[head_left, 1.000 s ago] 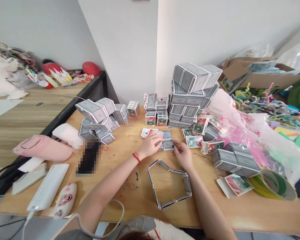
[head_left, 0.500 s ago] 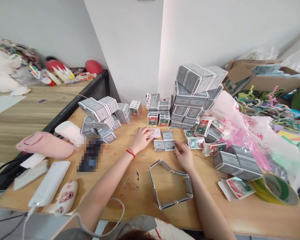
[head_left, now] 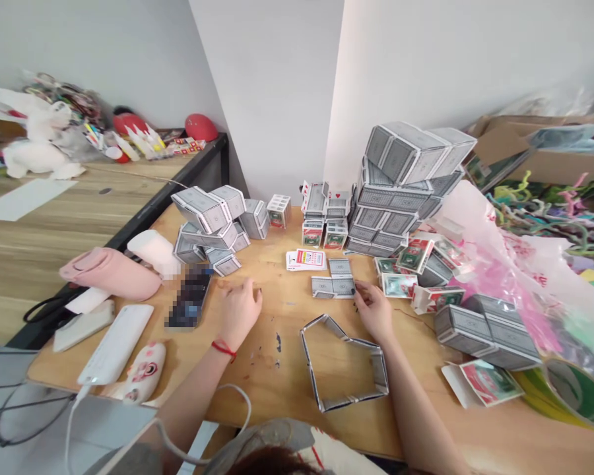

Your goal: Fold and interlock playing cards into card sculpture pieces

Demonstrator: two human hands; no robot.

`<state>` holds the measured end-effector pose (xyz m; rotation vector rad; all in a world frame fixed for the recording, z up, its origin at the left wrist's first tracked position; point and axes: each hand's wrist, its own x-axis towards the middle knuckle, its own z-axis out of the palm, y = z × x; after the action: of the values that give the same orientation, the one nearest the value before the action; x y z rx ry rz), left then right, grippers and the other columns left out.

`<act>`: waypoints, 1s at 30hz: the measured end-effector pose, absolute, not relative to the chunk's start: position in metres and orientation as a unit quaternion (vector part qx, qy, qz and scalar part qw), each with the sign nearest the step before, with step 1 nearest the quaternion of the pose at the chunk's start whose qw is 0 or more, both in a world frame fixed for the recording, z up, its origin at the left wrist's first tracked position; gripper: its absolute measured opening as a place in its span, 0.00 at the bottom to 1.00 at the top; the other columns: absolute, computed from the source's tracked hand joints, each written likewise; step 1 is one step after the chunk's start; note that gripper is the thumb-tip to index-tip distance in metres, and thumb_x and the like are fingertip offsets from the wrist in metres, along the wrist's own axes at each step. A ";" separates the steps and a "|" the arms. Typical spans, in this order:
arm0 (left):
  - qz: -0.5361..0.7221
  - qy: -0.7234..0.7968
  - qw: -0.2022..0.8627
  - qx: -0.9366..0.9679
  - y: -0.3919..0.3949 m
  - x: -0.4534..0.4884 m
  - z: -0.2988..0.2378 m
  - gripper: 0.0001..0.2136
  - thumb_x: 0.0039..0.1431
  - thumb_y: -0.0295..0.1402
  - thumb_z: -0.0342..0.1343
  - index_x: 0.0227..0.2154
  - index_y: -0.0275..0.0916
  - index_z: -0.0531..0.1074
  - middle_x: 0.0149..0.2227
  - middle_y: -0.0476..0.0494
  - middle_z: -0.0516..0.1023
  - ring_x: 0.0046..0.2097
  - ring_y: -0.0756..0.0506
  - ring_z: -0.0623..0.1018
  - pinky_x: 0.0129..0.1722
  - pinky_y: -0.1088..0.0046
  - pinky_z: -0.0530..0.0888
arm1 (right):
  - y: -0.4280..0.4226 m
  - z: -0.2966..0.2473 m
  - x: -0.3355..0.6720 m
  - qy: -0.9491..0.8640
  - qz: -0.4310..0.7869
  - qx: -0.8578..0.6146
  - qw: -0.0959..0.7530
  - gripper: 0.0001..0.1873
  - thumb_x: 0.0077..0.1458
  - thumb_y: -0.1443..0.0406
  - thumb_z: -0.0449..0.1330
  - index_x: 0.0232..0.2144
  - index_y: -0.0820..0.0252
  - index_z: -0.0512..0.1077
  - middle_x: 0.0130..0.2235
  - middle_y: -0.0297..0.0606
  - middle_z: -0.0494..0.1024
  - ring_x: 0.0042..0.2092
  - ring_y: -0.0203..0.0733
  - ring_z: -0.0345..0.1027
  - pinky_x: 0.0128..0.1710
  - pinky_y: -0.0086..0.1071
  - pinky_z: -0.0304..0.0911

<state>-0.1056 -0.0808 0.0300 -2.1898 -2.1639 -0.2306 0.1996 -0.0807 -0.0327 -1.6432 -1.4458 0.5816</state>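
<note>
My left hand (head_left: 239,307) hovers over the table just right of the phone (head_left: 191,300), whose picture is blurred into blocks. Its fingers are loosely bent and partly hidden, with nothing visible in them. At the right edge of a small L-shaped piece of joined grey-backed playing cards (head_left: 332,286), my right hand (head_left: 373,309) pinches with thumb and forefinger. Just behind that piece lies a loose stack of face-up cards (head_left: 305,260). In front of it stands a five-sided ring of folded cards (head_left: 321,404), close to my right forearm.
A tall stack of card blocks (head_left: 396,191) rises at the back right, with a smaller pile (head_left: 208,214) at the back left. Card boxes (head_left: 416,254) lie on the right, near yellow tape (head_left: 539,389). A white power bank (head_left: 116,344) and pink pouch (head_left: 111,277) are left.
My left hand has left the face-up cards and moved left, towards the phone. My right hand stays at the edge of the joined cards. The view has shifted slightly left.
</note>
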 end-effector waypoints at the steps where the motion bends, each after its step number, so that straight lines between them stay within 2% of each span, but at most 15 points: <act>1: -0.036 -0.709 0.030 -0.703 -0.088 -0.112 0.031 0.16 0.58 0.38 0.41 0.34 0.34 0.72 0.26 0.37 0.76 0.31 0.40 0.75 0.47 0.58 0.62 | -0.081 -0.032 0.200 -0.577 0.234 -0.657 0.425 0.18 0.51 0.55 0.53 0.40 0.60 0.71 0.34 0.40 0.73 0.25 0.36 0.65 0.28 0.33 0.66; 3: 0.017 -0.737 0.044 -0.674 -0.099 -0.124 0.032 0.21 0.59 0.41 0.37 0.28 0.35 0.73 0.23 0.37 0.76 0.28 0.40 0.75 0.50 0.52 0.57 | -0.081 -0.032 0.199 -0.580 0.234 -0.656 0.424 0.19 0.51 0.54 0.53 0.40 0.60 0.71 0.34 0.41 0.73 0.25 0.37 0.65 0.28 0.33 0.65; 7: 0.052 -0.785 -0.004 -0.617 -0.103 -0.139 0.035 0.24 0.58 0.45 0.36 0.30 0.36 0.74 0.26 0.35 0.78 0.32 0.36 0.76 0.49 0.43 0.53 | -0.081 -0.031 0.200 -0.588 0.216 -0.660 0.414 0.19 0.51 0.54 0.53 0.38 0.60 0.72 0.32 0.40 0.73 0.25 0.37 0.66 0.29 0.33 0.65; 11: 0.059 -0.802 -0.047 -0.592 -0.096 -0.144 0.037 0.23 0.57 0.45 0.36 0.32 0.35 0.74 0.28 0.33 0.78 0.35 0.34 0.77 0.48 0.43 0.55 | -0.081 -0.030 0.201 -0.591 0.204 -0.666 0.406 0.18 0.51 0.55 0.53 0.38 0.60 0.72 0.32 0.40 0.74 0.26 0.37 0.66 0.29 0.33 0.65; 17: 0.056 -0.805 -0.055 -0.588 -0.095 -0.143 0.038 0.22 0.57 0.44 0.38 0.34 0.35 0.73 0.30 0.32 0.78 0.37 0.34 0.76 0.47 0.46 0.59 | -0.082 -0.030 0.200 -0.589 0.203 -0.668 0.407 0.17 0.51 0.56 0.53 0.38 0.60 0.72 0.32 0.39 0.73 0.24 0.36 0.65 0.28 0.32 0.65; 30: 0.064 -0.784 -0.043 -0.616 -0.091 -0.145 0.043 0.20 0.56 0.42 0.38 0.31 0.37 0.74 0.28 0.35 0.78 0.34 0.35 0.76 0.46 0.43 0.56 | -0.081 -0.030 0.199 -0.587 0.198 -0.671 0.408 0.17 0.52 0.56 0.53 0.37 0.60 0.73 0.31 0.39 0.73 0.25 0.36 0.65 0.29 0.33 0.64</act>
<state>-0.1453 -0.0908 0.0428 -1.9901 -2.5325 0.2080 0.1991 -0.0812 -0.0302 -1.6906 -1.4793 0.4986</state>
